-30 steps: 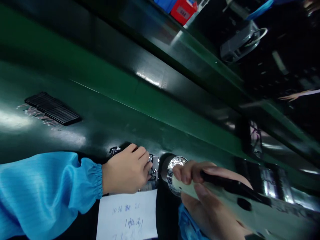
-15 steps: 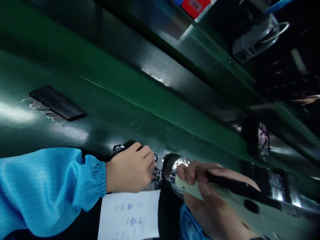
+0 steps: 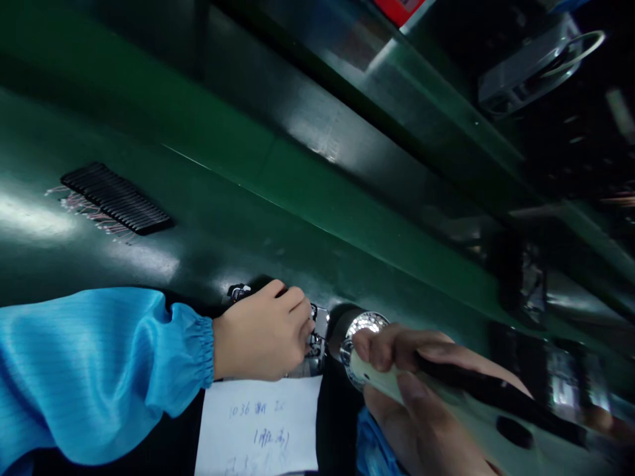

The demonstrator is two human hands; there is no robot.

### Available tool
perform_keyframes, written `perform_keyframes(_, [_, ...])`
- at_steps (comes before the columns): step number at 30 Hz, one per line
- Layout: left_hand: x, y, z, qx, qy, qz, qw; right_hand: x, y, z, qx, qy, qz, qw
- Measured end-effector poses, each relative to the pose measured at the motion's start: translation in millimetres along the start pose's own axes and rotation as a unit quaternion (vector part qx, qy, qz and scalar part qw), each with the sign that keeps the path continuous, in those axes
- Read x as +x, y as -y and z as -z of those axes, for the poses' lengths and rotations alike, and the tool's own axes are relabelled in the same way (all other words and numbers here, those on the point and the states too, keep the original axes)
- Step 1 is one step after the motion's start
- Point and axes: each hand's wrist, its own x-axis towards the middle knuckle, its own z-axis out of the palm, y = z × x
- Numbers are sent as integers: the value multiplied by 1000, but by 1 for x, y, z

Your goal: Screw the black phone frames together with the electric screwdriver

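My left hand (image 3: 265,330), in a blue sleeve, is closed over a small black-and-silver device (image 3: 319,324) on the bench; most of it is hidden under my fingers. My right hand (image 3: 411,377) grips a pale electric screwdriver (image 3: 456,403) with a long black lever. The silver nose of the screwdriver is beside a round dish (image 3: 370,322) with a shiny, beaded-looking surface; whether they touch I cannot tell. Just below the device lies a white sheet (image 3: 262,423) with handwriting.
A row of black parts with thin wires (image 3: 116,201) lies on the green bench (image 3: 208,218) to the left. Past a raised metal ledge stand a grey box with a pale loop (image 3: 530,66) and a red bin (image 3: 401,10). Blurred shiny items (image 3: 563,380) are at right.
The view has shifted slightly, so the far objects appear moved to the right and up. Both hands keep the same grip; the screwdriver has hardly moved relative to the dish.
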Motion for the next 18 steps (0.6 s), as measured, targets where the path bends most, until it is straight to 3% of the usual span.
perform_keyframes(7, [-1, 0, 0, 0, 0, -1, 1000, -9, -12, 1, 23, -37, -25, 999])
perform_keyframes(18, [0, 0, -2, 0, -5, 0, 1000, -6, -8, -1, 5, -23, 1, 1000])
